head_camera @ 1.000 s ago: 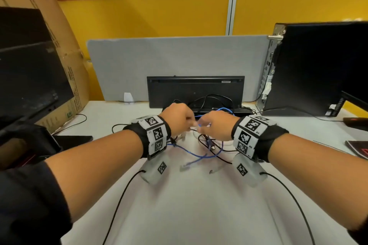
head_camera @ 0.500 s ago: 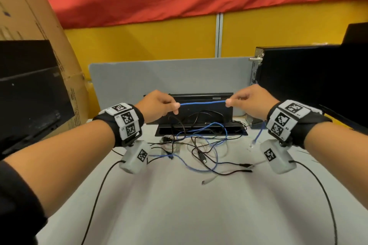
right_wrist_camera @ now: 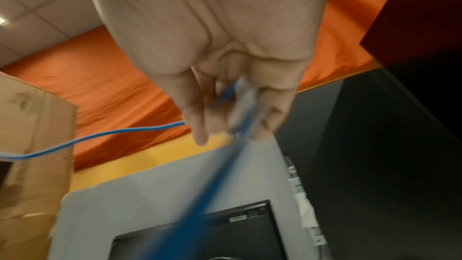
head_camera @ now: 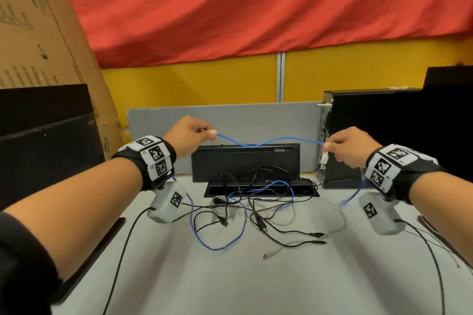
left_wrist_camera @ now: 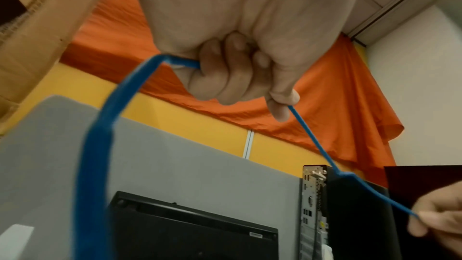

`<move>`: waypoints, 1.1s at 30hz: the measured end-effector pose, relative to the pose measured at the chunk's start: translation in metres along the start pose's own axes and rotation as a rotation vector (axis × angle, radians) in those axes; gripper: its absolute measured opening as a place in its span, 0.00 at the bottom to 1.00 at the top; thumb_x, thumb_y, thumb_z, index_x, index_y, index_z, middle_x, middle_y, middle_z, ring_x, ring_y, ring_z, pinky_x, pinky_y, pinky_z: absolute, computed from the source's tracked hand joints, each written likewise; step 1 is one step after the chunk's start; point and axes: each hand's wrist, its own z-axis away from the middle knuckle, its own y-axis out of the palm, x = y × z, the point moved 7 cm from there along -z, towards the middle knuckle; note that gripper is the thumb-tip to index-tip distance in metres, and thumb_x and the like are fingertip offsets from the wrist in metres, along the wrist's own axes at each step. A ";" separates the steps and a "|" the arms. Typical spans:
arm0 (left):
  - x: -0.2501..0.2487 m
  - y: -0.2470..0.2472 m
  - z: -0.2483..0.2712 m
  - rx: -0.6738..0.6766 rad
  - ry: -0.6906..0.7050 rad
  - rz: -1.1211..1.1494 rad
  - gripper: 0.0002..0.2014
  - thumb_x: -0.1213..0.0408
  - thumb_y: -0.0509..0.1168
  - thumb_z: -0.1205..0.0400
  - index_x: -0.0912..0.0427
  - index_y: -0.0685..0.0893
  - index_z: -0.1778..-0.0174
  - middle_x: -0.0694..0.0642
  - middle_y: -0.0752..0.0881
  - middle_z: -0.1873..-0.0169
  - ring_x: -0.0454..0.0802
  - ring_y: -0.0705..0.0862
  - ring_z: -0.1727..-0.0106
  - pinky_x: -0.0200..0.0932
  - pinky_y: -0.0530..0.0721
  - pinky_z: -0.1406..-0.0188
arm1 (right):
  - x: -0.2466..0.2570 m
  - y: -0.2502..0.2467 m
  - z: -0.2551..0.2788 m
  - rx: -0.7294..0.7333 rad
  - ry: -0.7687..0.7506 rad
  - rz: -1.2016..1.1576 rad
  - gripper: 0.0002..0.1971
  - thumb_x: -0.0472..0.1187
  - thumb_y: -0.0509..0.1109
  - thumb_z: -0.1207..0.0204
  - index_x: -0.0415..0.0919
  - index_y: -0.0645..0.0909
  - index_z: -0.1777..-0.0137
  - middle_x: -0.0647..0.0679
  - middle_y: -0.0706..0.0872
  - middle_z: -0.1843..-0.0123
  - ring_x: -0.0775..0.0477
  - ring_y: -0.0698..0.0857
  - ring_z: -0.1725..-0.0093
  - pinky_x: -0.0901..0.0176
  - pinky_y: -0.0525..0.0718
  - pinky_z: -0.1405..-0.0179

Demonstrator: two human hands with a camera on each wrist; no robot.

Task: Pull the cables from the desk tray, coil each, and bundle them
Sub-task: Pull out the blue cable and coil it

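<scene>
A thin blue cable (head_camera: 268, 141) spans the air between both raised hands above the open black desk tray (head_camera: 261, 190). My left hand (head_camera: 190, 135) pinches it between thumb and curled fingers (left_wrist_camera: 225, 78); from there the blue cable (left_wrist_camera: 100, 145) drops in a loop to the desk. My right hand (head_camera: 345, 146) pinches the other part, and its clear plug end (head_camera: 343, 202) dangles below that wrist. The right wrist view is blurred, with the blue cable (right_wrist_camera: 112, 132) running off left from the fingers (right_wrist_camera: 197, 122). Black and white cables (head_camera: 276, 220) lie tangled in front of the tray.
A grey partition (head_camera: 230, 123) stands behind the tray. A black computer tower (head_camera: 371, 135) is at the right, a dark monitor (head_camera: 43, 140) and cardboard box (head_camera: 43, 41) at the left. Thin black wires (head_camera: 120, 258) run from both wrist cameras across the white desk.
Both hands rose from the tangle and moved apart, drawing the blue cable out into a longer span between them. The head view tilted upward.
</scene>
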 end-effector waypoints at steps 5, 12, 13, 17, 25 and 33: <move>-0.024 0.022 0.000 0.085 0.070 0.016 0.12 0.58 0.64 0.15 0.55 0.88 0.63 0.49 0.69 0.80 0.40 0.65 0.81 0.34 0.65 0.77 | 0.058 0.037 0.013 0.185 -0.109 0.185 0.19 0.37 0.65 0.20 0.42 0.80 0.30 0.45 0.84 0.32 0.43 0.81 0.32 0.48 0.77 0.29; -0.061 0.054 -0.001 0.157 0.138 0.063 0.13 0.60 0.65 0.15 0.56 0.84 0.66 0.50 0.75 0.76 0.44 0.69 0.74 0.37 0.67 0.72 | 0.160 0.073 0.036 0.328 -0.238 -0.343 0.18 0.31 0.66 0.23 0.33 0.79 0.33 0.38 0.86 0.44 0.42 0.86 0.50 0.49 0.85 0.46; -0.064 0.055 -0.002 0.161 0.139 0.085 0.13 0.61 0.65 0.15 0.57 0.84 0.67 0.50 0.74 0.76 0.44 0.68 0.74 0.37 0.67 0.71 | 0.162 0.077 0.036 0.331 -0.214 -0.412 0.15 0.30 0.65 0.23 0.31 0.80 0.37 0.38 0.84 0.52 0.46 0.83 0.60 0.53 0.83 0.58; -0.055 0.050 -0.004 0.193 0.108 0.076 0.17 0.56 0.63 0.14 0.54 0.84 0.69 0.49 0.75 0.77 0.40 0.69 0.78 0.36 0.67 0.74 | 0.142 0.068 0.029 0.213 -0.220 -0.369 0.09 0.46 0.69 0.20 0.45 0.89 0.51 0.56 0.84 0.69 0.59 0.78 0.69 0.62 0.74 0.63; -0.015 0.021 -0.009 0.196 0.022 -0.003 0.16 0.55 0.64 0.15 0.51 0.87 0.68 0.48 0.74 0.78 0.43 0.70 0.76 0.40 0.71 0.69 | 0.057 0.012 0.002 -0.119 -0.148 -0.239 0.08 0.52 0.74 0.24 0.50 0.90 0.57 0.55 0.90 0.57 0.57 0.85 0.56 0.58 0.81 0.52; -0.013 -0.014 -0.023 0.038 0.063 -0.113 0.13 0.60 0.63 0.14 0.56 0.88 0.62 0.50 0.69 0.80 0.43 0.63 0.81 0.36 0.62 0.79 | 0.021 0.003 -0.013 -0.269 -0.037 -0.311 0.10 0.46 0.71 0.21 0.41 0.89 0.57 0.55 0.83 0.68 0.56 0.78 0.68 0.58 0.77 0.60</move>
